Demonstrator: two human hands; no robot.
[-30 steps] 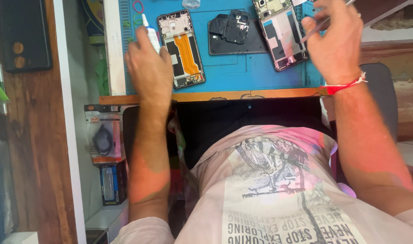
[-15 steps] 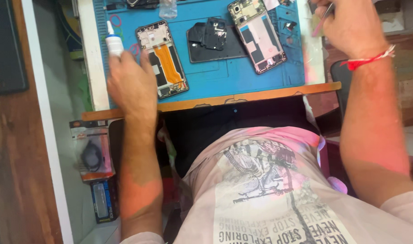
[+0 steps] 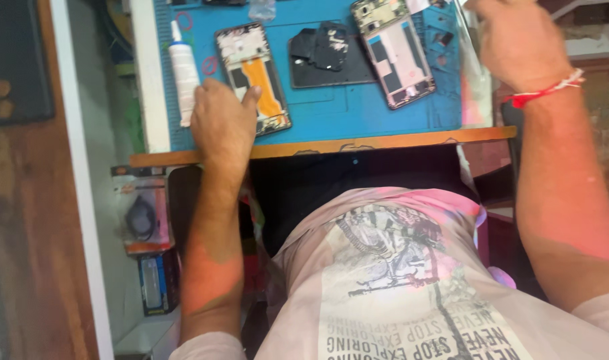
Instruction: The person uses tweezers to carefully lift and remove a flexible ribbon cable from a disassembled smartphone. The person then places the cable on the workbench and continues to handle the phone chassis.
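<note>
The left hand (image 3: 223, 123) lay flat and released on the blue mat (image 3: 331, 113), touching an opened phone (image 3: 254, 77); the right hand (image 3: 518, 43) was raised, its grip unclear.

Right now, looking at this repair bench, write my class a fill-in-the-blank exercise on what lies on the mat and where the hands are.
1. The work mat on the bench is coloured ____.
2. The left hand rests between the white tube and an opened ____.
3. The right hand has a ____ thread round its wrist.
4. The black back cover lies between ____ opened phones.

Missing words: blue; phone; red; two
</note>
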